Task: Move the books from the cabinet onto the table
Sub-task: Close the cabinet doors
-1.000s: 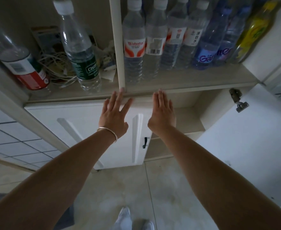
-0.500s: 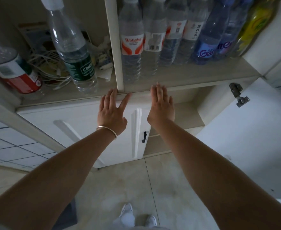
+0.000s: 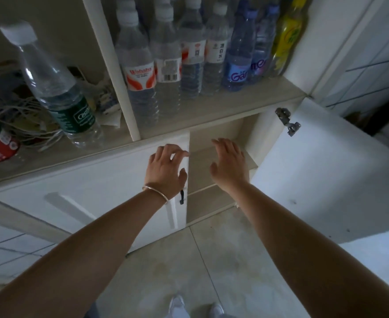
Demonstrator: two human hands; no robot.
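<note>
Two empty hands, left hand (image 3: 166, 167) and right hand (image 3: 229, 165), fingers spread, reached below a shelf (image 3: 212, 106) holding seven upright bottles (image 3: 140, 72).

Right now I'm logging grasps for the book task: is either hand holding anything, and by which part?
Nothing is held. The left hand hovers, fingers curled, by the closed white cabinet door's top corner; the right hand is open before the compartment.
</note>
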